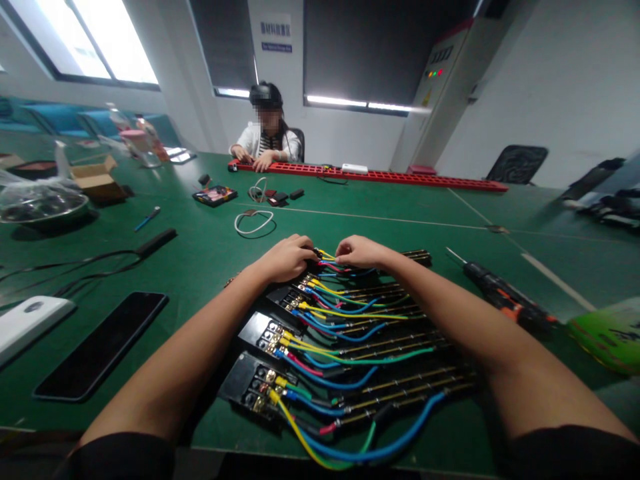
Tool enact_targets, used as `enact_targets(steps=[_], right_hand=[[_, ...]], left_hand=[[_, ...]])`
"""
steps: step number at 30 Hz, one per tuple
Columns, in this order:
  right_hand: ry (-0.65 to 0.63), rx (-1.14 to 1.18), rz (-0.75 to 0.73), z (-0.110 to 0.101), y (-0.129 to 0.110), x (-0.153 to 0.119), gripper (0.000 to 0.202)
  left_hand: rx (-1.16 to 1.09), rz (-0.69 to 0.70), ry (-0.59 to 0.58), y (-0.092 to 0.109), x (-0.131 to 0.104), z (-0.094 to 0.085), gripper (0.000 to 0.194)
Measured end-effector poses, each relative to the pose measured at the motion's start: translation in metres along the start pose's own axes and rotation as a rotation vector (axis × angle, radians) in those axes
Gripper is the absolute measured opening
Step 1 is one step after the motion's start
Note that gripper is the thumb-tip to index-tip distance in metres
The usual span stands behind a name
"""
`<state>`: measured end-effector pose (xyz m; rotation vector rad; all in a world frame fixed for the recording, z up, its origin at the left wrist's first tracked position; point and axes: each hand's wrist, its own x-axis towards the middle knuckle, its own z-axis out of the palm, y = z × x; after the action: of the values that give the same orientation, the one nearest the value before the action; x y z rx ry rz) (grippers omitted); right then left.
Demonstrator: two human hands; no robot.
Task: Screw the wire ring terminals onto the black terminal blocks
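Observation:
Several black terminal blocks lie in a row on the green table, each wired with yellow, blue, red and green leads to black strips with brass-coloured bars. At the farthest block, my left hand rests with its fingers curled over the block's end; what lies under the fingertips is hidden. Just right of it, my right hand has thumb and fingers pinched together by the thin yellow and red wires. Whether a wire sits between those fingertips is too small to tell. A blue cable loops out of the nearest block.
Right of the blocks lie a power screwdriver and a green package. On the left are a phone, a white device and a bagged metal bowl. Across the table, a person touches a long red rail.

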<state>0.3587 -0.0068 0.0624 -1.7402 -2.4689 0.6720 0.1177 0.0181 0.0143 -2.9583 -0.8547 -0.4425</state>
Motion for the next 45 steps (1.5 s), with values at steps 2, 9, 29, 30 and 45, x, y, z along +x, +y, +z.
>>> enact_targets(steps=[2,9,29,30,45], right_hand=[[0.013,-0.048,-0.001,-0.001,-0.003,-0.003,0.027],[-0.012,-0.146,0.038,0.006,-0.011,0.021,0.031],[-0.146,-0.029,0.087,0.010,-0.017,0.047,0.019],[-0.142,-0.013,0.095,0.011,-0.017,0.046,0.019],[-0.099,0.088,0.110,0.016,-0.015,0.042,0.022]], left_hand=[[0.009,0.001,-0.002,0.000,0.000,0.000,0.042],[0.020,-0.001,0.002,0.003,0.000,0.000,0.042],[0.022,0.011,0.014,0.002,0.000,0.000,0.042],[0.022,0.010,0.012,0.002,0.000,-0.001,0.042],[0.029,0.027,0.019,0.001,0.000,0.000,0.043]])
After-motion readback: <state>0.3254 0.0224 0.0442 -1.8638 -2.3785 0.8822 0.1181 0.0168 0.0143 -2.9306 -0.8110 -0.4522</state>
